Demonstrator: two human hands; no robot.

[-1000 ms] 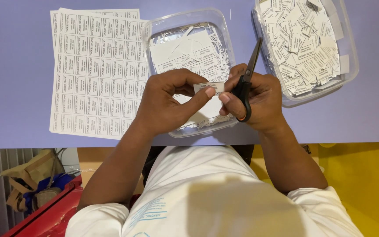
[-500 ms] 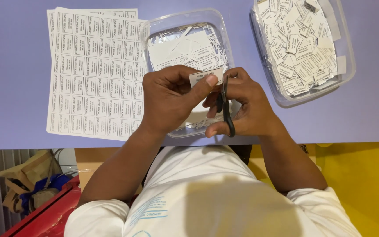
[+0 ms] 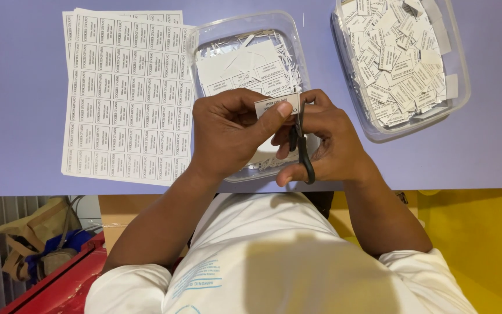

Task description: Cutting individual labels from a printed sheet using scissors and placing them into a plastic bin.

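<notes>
scissors with black handles (image 3: 301,150) sit in my right hand (image 3: 321,142), fingers curled through the loops and closed around them; the blades run up toward the paper and are mostly hidden behind my thumb, so i cannot tell how far apart they stand. my left hand (image 3: 228,131) is folded nearly shut, thumb and forefinger pinching a small white rectangular paper label (image 3: 275,104) by its lower edge. the label is a short strip of thin white paper with a few lines of small dark print across it, its top edge straight, its right end meeting the scissors. it is held level above the near half of a clear plastic tub lined with foil (image 3: 245,26), which stands on the pale lilac tabletop (image 3: 18,87) directly in front of me. inside that tub lie larger white paper pieces with the same print and thin white slivers of trimmings. to the left of it, just beside its wall, a stack of white printed label sheets (image 3: 123,93) lies flat, ruled into a grid of identical rectangles. to the right, apart from my hands, a second clear plastic tub (image 3: 460,99) is heaped with small cut labels lying at all angles. my white shirt (image 3: 274,256) fills the lower part of the view.
</notes>
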